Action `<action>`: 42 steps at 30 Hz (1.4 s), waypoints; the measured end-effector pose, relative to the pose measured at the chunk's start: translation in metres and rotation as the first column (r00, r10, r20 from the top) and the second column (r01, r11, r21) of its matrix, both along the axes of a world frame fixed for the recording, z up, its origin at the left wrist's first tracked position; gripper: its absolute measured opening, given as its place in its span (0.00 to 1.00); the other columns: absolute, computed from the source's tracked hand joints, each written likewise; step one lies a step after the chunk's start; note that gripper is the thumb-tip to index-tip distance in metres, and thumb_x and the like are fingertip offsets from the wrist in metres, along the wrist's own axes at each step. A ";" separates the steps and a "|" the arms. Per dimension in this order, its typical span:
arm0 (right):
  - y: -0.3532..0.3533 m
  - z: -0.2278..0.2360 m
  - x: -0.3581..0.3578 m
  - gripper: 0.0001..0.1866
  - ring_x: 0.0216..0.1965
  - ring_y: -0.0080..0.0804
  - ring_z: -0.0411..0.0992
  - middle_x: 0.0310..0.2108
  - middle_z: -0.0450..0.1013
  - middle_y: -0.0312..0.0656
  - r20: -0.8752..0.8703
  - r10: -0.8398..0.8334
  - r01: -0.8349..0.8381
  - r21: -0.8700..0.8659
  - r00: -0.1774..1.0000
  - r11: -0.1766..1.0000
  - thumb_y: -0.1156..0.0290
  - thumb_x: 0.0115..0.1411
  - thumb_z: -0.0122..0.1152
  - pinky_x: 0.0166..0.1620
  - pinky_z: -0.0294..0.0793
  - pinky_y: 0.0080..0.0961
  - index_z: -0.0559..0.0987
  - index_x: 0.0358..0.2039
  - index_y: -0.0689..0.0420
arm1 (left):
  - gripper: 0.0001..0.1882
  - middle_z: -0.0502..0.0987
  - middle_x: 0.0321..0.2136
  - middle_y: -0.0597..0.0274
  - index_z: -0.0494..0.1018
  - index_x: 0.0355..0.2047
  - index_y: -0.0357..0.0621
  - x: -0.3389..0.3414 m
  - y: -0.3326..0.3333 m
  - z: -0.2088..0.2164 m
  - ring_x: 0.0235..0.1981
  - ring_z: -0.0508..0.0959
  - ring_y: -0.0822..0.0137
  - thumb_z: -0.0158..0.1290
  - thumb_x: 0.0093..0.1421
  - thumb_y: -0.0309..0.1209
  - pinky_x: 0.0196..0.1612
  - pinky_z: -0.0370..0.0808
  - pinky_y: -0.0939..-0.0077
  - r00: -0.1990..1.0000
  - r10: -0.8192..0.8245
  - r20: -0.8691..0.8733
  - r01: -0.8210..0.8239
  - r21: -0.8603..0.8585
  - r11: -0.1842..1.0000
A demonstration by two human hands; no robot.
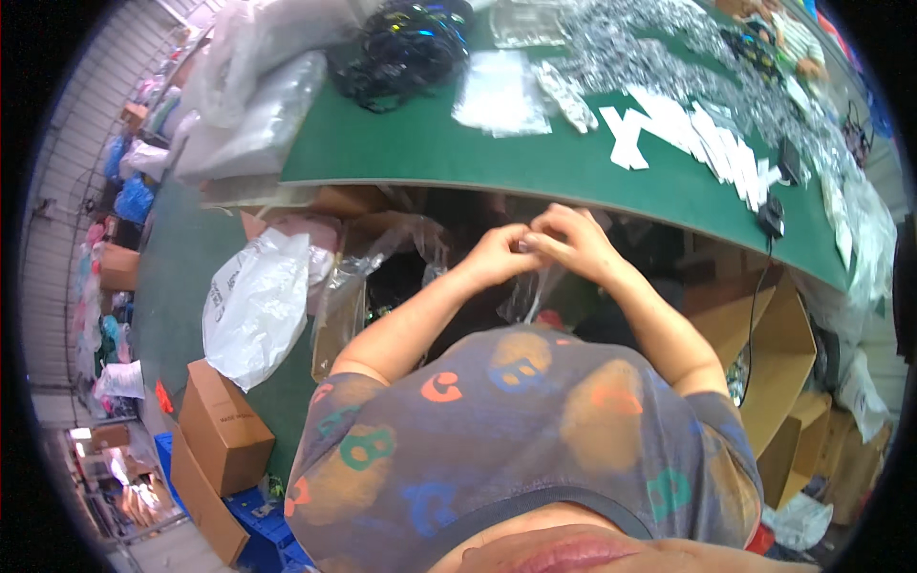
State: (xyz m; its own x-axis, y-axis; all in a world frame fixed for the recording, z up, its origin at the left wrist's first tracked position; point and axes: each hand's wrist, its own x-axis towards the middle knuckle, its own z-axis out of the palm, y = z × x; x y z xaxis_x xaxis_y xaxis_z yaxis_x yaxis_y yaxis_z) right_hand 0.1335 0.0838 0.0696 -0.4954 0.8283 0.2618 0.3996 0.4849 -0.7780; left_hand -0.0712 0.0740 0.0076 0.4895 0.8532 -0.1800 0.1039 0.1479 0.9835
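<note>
Patterned grey fabric of a shirt (535,430) fills the near edge as a worker's left hand (495,254) and right hand (573,241) meet below the table's near rim, fingertips pinched shut together on a clear plastic bag (537,291) that hangs between the forearms. Beyond them a green table (420,143) carries white paper strips (688,129), silvery packets (630,53) and a black tangled heap (406,43). Left, on the floor, lie a white plastic sack (253,306) and cardboard boxes (220,430).
</note>
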 end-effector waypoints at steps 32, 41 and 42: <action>-0.274 0.236 0.354 0.19 0.43 0.25 0.71 0.44 0.77 0.40 0.374 -0.866 0.881 0.207 0.331 0.426 0.67 0.71 0.57 0.48 0.71 0.22 0.76 0.54 0.68 | 0.10 0.83 0.42 0.54 0.81 0.40 0.43 -0.135 0.257 0.117 0.46 0.80 0.52 0.52 0.62 0.25 0.51 0.76 0.58 0.666 0.734 -0.137 0.098 0.990 0.097; -0.217 0.213 0.299 0.19 0.41 0.17 0.67 0.45 0.74 0.34 0.338 -0.804 0.870 -0.126 0.489 0.476 0.73 0.68 0.60 0.45 0.68 0.16 0.75 0.58 0.64 | 0.10 0.80 0.41 0.62 0.83 0.38 0.49 -0.136 0.314 0.112 0.52 0.76 0.59 0.52 0.61 0.32 0.50 0.68 0.56 -0.022 0.782 -0.623 0.574 0.633 0.520; -0.207 0.209 0.297 0.19 0.40 0.17 0.67 0.42 0.74 0.33 0.339 -0.791 0.845 -0.020 0.509 0.535 0.73 0.68 0.60 0.43 0.68 0.16 0.75 0.57 0.65 | 0.10 0.80 0.41 0.62 0.83 0.39 0.49 -0.139 0.310 0.112 0.52 0.76 0.59 0.53 0.61 0.31 0.50 0.68 0.56 -0.001 0.803 -0.596 0.565 0.662 0.492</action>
